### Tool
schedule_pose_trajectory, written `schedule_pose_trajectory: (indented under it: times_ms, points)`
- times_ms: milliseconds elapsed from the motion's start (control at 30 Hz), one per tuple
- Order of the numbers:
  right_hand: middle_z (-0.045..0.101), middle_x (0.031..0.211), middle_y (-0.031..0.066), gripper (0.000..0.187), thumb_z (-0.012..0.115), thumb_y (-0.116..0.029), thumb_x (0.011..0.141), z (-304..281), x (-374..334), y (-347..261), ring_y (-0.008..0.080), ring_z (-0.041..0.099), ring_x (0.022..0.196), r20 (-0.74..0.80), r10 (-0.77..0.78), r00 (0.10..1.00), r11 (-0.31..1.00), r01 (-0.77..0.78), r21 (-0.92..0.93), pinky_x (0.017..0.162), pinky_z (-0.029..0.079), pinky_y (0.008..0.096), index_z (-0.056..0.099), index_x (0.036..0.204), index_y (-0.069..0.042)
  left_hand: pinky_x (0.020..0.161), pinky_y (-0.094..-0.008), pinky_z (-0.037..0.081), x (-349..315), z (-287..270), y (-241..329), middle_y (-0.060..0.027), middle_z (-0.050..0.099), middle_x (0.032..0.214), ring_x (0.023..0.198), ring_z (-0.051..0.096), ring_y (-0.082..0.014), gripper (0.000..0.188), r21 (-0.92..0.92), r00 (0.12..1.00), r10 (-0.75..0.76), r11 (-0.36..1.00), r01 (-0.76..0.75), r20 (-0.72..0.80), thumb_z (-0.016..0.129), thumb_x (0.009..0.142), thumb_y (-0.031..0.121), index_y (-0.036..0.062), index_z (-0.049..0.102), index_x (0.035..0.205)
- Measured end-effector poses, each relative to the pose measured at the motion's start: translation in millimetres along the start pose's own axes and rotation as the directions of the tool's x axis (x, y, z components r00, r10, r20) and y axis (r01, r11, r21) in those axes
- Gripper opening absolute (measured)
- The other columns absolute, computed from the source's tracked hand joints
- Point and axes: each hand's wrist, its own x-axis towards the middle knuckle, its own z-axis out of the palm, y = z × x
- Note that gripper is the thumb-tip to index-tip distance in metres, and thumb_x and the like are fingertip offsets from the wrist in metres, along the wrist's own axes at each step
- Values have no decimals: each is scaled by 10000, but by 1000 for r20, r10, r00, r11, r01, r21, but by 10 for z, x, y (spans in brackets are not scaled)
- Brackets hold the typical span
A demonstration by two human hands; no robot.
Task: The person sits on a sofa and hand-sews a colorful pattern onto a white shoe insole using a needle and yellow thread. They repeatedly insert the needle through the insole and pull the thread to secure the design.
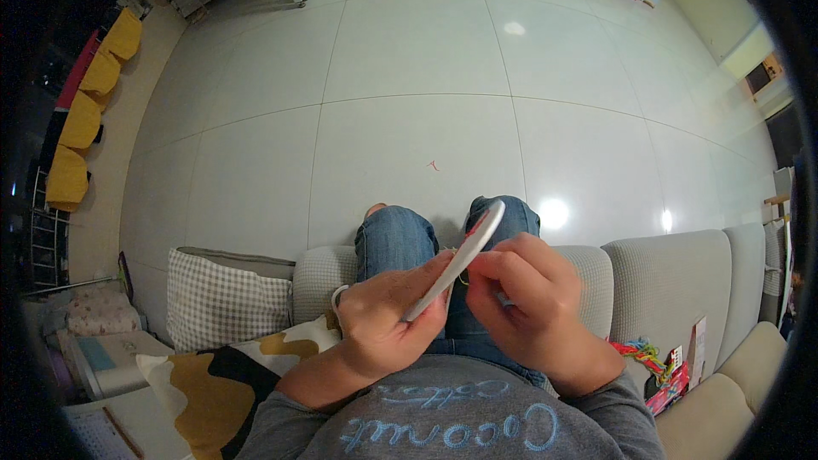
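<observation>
In my left hand [388,311] is a thin, flat white piece [464,257], tilted and seen almost edge-on. Some red [479,223] shows on its left face near the top; the rest of that face is turned away. My right hand [530,294] is closed close against the piece's right side, thumb and forefinger pinched together. Whatever lies between those fingertips is too small to name. Both hands are above my lap, over my jeans [396,243].
Several bright yarn strands [643,356] lie on the sofa [673,277] to my right, beside a pink packet [671,390]. Left of me are a checked cushion [228,300] and a patterned cushion [204,383]. A red scrap [433,166] lies on the tiled floor [409,136].
</observation>
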Motion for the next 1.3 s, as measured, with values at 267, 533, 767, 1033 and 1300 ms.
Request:
schedule_pose_trajectory:
  times_ms: [267,533,767,1033,1300]
  points:
    - [591,828,76,178,663,21,771,318,-173,200,129,582,723,-156,299,942,755,-134,642,623,474,246,531,883,-20,718,-267,498,-91,131,-132,-123,659,945,816,644,-173,201,-477,946,-325,834,279,-14,607,841,28,-33,607,1032]
    - [601,955,80,179,613,-163,862,272,-180,406,143,561,851,471,418,777,-65,-492,868,778,446,290,629,905,10,848,-303,493,-29,168,-169,-123,617,1078,970,602,-167,281,-832,895,-401,417,367,194,583,868,30,-19,503,1133]
    - [599,919,49,158,602,-194,866,386,-159,265,166,566,886,480,505,717,-353,-337,873,778,442,309,574,921,-49,881,-326,477,-40,170,-199,-127,599,1117,997,590,-183,323,-867,895,-380,335,368,233,569,853,-23,-21,478,1162]
    - [562,837,53,63,534,-97,883,120,-211,882,183,574,862,293,665,686,-449,54,892,813,485,376,518,852,-45,860,-370,503,22,109,-251,-156,593,1119,994,601,-222,302,-923,868,-463,228,311,178,540,853,-41,-16,472,1146]
    - [283,583,-33,212,421,-171,970,-842,-945,1802,66,222,477,-327,782,531,308,126,943,409,249,230,400,772,-97,765,-391,554,36,-127,-521,-169,609,1081,946,629,-247,276,-951,886,-448,206,233,120,526,836,-40,-5,499,1108]
